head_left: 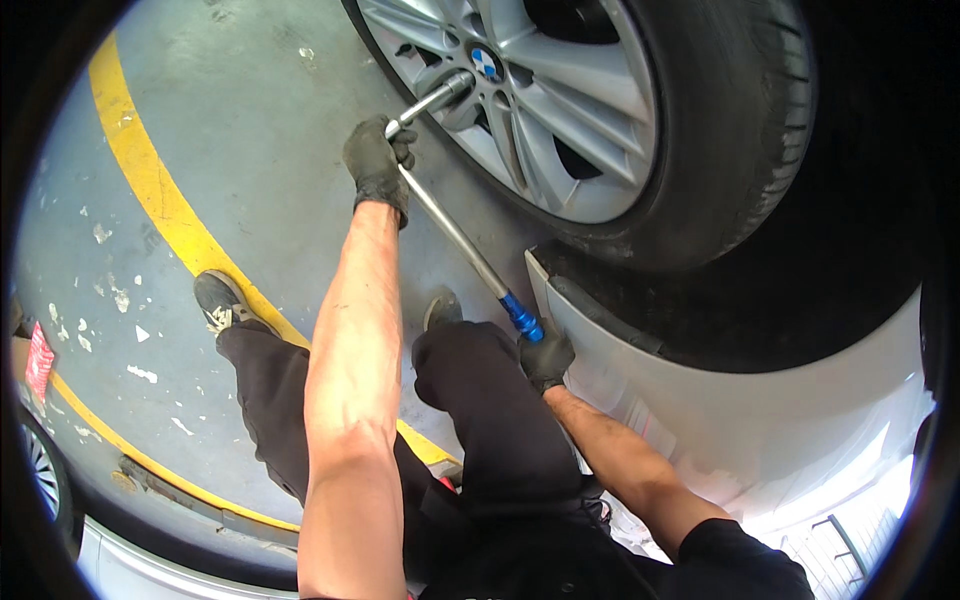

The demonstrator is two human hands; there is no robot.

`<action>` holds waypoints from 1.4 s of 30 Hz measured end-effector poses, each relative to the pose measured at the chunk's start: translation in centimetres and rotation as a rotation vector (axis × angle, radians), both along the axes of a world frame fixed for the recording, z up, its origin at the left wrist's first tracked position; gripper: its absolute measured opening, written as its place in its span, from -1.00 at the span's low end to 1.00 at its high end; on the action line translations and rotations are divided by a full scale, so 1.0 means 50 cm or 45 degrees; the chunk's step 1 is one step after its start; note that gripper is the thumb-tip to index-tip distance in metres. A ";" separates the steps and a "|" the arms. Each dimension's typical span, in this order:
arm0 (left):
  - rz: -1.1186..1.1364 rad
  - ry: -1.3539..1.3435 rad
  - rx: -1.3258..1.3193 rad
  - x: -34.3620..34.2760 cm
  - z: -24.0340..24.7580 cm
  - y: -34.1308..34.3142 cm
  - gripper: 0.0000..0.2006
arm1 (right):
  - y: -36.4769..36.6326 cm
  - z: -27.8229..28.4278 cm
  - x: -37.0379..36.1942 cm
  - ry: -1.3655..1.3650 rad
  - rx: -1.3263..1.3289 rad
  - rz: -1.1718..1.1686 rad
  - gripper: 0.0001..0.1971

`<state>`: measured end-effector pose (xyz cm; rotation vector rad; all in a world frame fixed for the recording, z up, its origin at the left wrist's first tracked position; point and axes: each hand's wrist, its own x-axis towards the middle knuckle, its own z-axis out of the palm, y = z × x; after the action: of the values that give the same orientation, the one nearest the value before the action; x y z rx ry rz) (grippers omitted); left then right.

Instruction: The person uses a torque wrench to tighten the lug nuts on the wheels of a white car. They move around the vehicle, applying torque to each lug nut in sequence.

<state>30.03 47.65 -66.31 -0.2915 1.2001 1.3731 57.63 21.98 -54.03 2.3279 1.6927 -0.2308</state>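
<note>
A long silver torque wrench (455,235) with a blue grip section slants across the middle. My left hand (377,160), in a dark glove, is closed around its head end. From there an extension bar with a socket (440,97) reaches to a lug bolt position beside the hub of the silver alloy wheel (590,90). The bolt itself is hidden by the socket. My right hand (547,358), also gloved, is wrapped round the handle end just below the blue part. The black tire (735,120) surrounds the wheel.
Right of me is the car's light-coloured body panel (720,410), with the dark wheel arch above it. Yellow lines (150,170) cross the worn grey floor (240,90). Another car (110,560) and a red-and-white object (39,360) are at the left edge.
</note>
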 end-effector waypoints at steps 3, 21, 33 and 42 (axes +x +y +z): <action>-0.012 -0.014 -0.009 -0.007 0.007 -0.001 -0.83 | 0.003 -0.015 -0.008 0.030 0.058 -0.001 -0.89; -0.163 -0.289 0.006 -0.067 0.023 -0.010 -0.82 | 0.062 0.296 -0.083 0.323 -0.376 -0.025 -0.70; 0.034 -0.545 -0.123 -0.102 0.097 0.097 -0.80 | 0.301 0.590 -0.330 -0.070 -0.531 0.005 -0.67; -0.124 -0.116 0.008 -0.086 0.085 0.100 -0.86 | 0.146 0.169 -0.103 0.329 -0.487 -0.231 -0.71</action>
<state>25.74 52.67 -62.06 -0.2845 1.1199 1.2659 52.49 29.27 -45.57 2.2262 1.3834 -0.8441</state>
